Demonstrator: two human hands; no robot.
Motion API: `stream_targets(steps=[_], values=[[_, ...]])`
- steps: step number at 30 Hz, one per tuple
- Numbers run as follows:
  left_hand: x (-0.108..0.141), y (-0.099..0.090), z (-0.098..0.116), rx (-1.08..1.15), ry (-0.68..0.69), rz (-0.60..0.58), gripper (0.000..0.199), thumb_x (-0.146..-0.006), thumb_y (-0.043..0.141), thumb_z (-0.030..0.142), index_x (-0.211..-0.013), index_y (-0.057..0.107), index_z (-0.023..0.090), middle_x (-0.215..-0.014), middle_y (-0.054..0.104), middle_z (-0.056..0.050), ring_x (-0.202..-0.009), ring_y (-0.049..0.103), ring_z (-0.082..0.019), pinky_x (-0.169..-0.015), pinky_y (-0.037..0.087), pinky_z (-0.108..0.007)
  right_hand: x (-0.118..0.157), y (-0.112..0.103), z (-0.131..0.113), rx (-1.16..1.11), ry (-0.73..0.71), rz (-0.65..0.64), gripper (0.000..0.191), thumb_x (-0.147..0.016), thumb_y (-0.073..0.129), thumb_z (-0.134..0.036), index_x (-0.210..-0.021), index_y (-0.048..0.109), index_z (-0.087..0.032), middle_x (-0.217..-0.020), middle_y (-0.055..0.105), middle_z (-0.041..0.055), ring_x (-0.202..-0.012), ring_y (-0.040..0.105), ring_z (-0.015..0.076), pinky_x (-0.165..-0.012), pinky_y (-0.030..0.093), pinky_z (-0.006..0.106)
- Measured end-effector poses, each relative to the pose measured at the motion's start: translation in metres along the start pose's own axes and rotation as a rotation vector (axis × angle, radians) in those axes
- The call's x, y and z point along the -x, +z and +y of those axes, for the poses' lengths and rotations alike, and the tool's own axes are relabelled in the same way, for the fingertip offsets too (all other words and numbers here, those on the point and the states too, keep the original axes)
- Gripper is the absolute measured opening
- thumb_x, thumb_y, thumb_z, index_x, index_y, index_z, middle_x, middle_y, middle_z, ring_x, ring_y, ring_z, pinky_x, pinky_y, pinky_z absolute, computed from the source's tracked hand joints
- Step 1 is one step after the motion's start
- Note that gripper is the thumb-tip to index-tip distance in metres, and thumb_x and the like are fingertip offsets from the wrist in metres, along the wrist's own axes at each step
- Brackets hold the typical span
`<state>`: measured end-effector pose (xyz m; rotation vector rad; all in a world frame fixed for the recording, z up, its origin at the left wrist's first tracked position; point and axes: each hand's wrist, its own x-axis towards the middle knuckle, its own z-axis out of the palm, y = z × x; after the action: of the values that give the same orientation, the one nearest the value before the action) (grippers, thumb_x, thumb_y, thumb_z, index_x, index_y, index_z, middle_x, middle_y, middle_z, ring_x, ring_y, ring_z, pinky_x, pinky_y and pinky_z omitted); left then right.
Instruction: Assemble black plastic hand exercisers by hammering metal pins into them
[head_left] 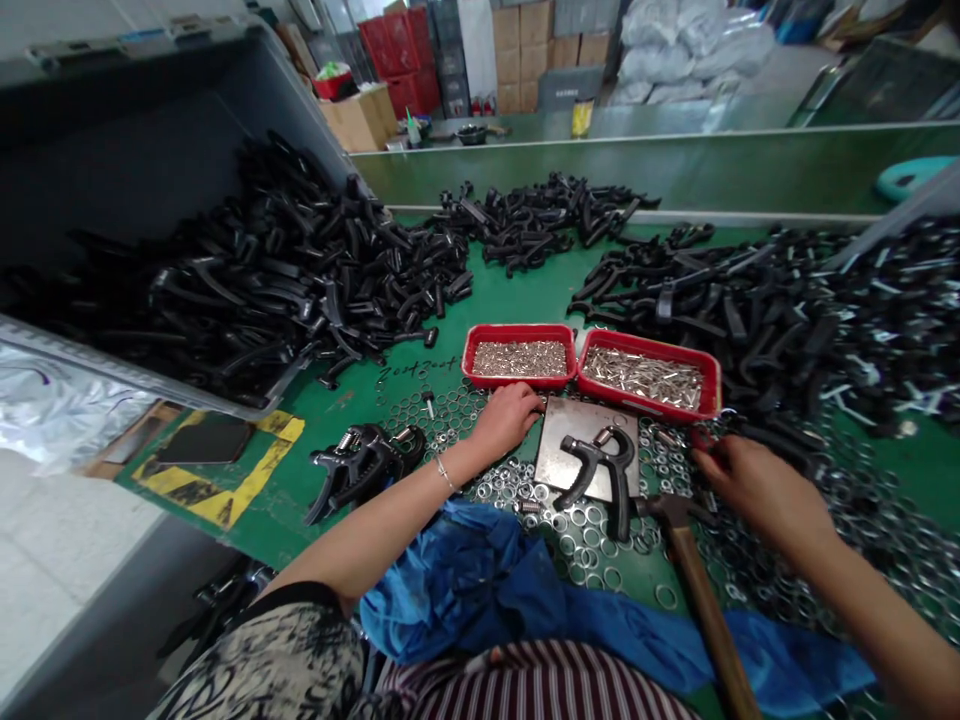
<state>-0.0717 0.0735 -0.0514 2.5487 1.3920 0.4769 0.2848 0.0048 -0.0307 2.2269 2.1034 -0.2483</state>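
My left hand (pixel 510 420) rests just below the red tray of small silver parts (pixel 519 350), at the edge of a square steel plate (pixel 555 460). Its fingers are curled, and I cannot tell if they hold anything. A black hand grip exerciser (pixel 600 470) lies on the plate. My right hand (pixel 761 490) reaches down among loose steel rings (pixel 592 530), beside a second red tray of silver pins (pixel 649 372). Something small and red shows at its fingertips, too unclear to name. A claw hammer with a wooden handle (pixel 701 590) lies between the plate and my right hand.
A large grey bin (pixel 150 150) holds a heap of black plastic handles, and more handles cover the green workbench (pixel 480 300) beyond the trays. Assembled black grips (pixel 360 465) lie left of my left arm. Crumpled blue cloth (pixel 457 590) lies on my lap.
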Motion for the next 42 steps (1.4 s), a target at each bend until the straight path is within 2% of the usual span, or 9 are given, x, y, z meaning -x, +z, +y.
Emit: stream_targets(steps=[6,10,14,17,22,26,32,36,42], values=[[-0.007,-0.003,0.001,-0.098,0.056,-0.052,0.016,-0.093,0.058,0.027,-0.097,0.070,0.018,-0.099,0.064,-0.008,-0.099,0.057,-0.025,-0.084,0.040,-0.038,0.014,-0.039,0.004,-0.239,0.127,0.133,0.043,-0.094,0.047,-0.055,-0.111,0.052,-0.017,-0.093,0.070,0.0187,-0.080,0.067,0.0314,-0.069,0.045,0.040],[-0.010,-0.008,0.005,-0.133,0.054,-0.103,0.018,-0.094,0.056,0.028,-0.094,0.070,0.017,-0.096,0.064,-0.008,-0.098,0.057,-0.024,-0.083,0.040,-0.037,0.014,-0.045,-0.038,-0.853,-0.015,0.217,0.035,-0.088,0.060,-0.053,-0.103,0.056,-0.022,-0.084,0.071,0.0084,-0.075,0.068,0.0243,-0.074,0.052,0.037],[-0.012,-0.008,0.008,-0.139,0.026,-0.120,0.017,-0.092,0.055,0.025,-0.092,0.070,0.016,-0.095,0.064,-0.008,-0.096,0.059,-0.024,-0.080,0.040,-0.037,0.005,-0.022,-0.091,-1.315,-0.109,0.163,0.032,-0.089,0.059,-0.054,-0.103,0.052,-0.026,-0.089,0.073,0.0057,-0.066,0.070,0.0233,-0.065,0.059,0.040],[-0.017,-0.004,0.009,-0.215,0.035,-0.136,0.021,-0.093,0.049,0.019,-0.088,0.068,0.012,-0.091,0.064,-0.011,-0.090,0.059,-0.025,-0.078,0.040,-0.038,0.000,-0.002,-0.109,-1.331,-0.099,0.138,0.029,-0.091,0.057,-0.054,-0.099,0.048,-0.027,-0.086,0.073,0.0049,-0.064,0.071,0.0243,-0.060,0.060,0.040],[-0.010,-0.009,0.020,-0.308,0.007,-0.062,0.021,-0.093,0.045,0.016,-0.090,0.065,0.008,-0.090,0.063,-0.014,-0.091,0.058,-0.028,-0.081,0.041,-0.042,0.003,0.006,-0.110,-1.293,-0.077,0.171,0.030,-0.091,0.055,-0.055,-0.099,0.046,-0.027,-0.087,0.074,0.0060,-0.066,0.072,0.0252,-0.061,0.061,0.041],[0.019,-0.019,0.056,-0.078,-0.050,0.045,0.015,-0.095,0.048,0.022,-0.094,0.060,0.013,-0.093,0.064,-0.009,-0.091,0.057,-0.023,-0.083,0.043,-0.039,0.005,0.007,-0.106,-1.336,-0.048,0.165,0.031,-0.092,0.053,-0.056,-0.100,0.045,-0.027,-0.088,0.074,0.0063,-0.068,0.072,0.0254,-0.060,0.061,0.041],[0.057,0.007,0.109,0.094,0.196,-0.046,0.015,-0.095,0.051,0.019,-0.100,0.062,0.012,-0.122,0.063,-0.011,-0.117,0.054,-0.024,-0.102,0.044,-0.039,0.005,0.010,-0.099,-1.307,-0.048,0.175,0.027,-0.093,0.054,-0.052,-0.100,0.048,-0.027,-0.090,0.074,0.0077,-0.067,0.071,0.0256,-0.059,0.059,0.042],[0.065,0.023,0.110,0.065,0.201,-0.059,0.019,-0.095,0.052,0.020,-0.105,0.064,0.010,-0.138,0.056,-0.013,-0.132,0.045,-0.025,-0.108,0.043,-0.040,0.007,0.013,-0.098,-1.298,-0.020,0.214,0.028,-0.094,0.051,-0.052,-0.104,0.048,-0.026,-0.092,0.074,0.0083,-0.069,0.072,0.0256,-0.061,0.059,0.042],[0.071,0.022,0.111,0.051,0.191,-0.058,0.022,-0.096,0.048,0.020,-0.109,0.063,0.010,-0.145,0.051,-0.012,-0.136,0.042,-0.027,-0.108,0.043,-0.044,0.006,0.014,-0.102,-1.292,-0.033,0.248,0.027,-0.095,0.050,-0.050,-0.107,0.045,-0.026,-0.090,0.073,0.0077,-0.065,0.071,0.0254,-0.057,0.057,0.041]])
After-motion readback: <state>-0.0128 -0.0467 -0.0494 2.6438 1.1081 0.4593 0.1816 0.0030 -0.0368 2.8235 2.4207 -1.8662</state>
